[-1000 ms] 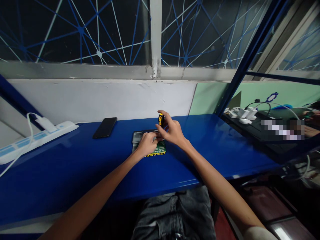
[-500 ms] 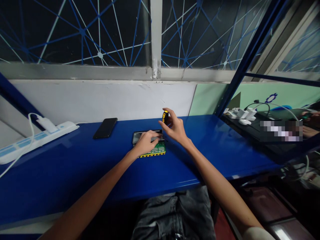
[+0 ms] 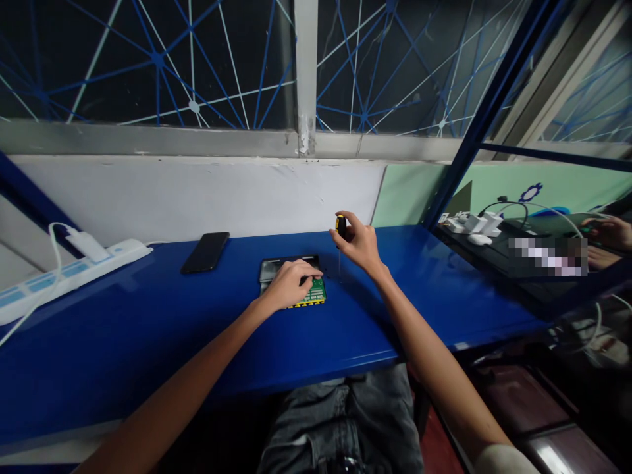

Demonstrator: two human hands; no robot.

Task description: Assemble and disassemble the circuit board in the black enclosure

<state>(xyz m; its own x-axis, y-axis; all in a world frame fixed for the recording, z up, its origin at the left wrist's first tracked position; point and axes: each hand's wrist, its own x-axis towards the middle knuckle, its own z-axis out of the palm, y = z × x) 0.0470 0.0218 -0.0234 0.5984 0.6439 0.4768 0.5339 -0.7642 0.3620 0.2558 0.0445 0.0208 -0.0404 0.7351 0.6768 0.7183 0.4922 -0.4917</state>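
Observation:
A small device lies on the blue table, with a dark frame at the back and a green circuit board edged in yellow at the front. My left hand rests over it, index finger stretched toward its right edge and thumb apart, covering much of the board. To the right, my right hand grips a screwdriver by its black and yellow handle. The thin shaft points down, beside the device and apart from it. Small dark specks lie near the device's right edge.
A black phone lies to the left at the back. Farther left is a white power strip with a plugged charger and cable. At right, white adapters sit on a dark surface, near another person's hand. A blue metal post rises there.
My right hand has moved right with the screwdriver, off the device's right edge. My left hand has shifted slightly, and its index finger now reaches the right edge.

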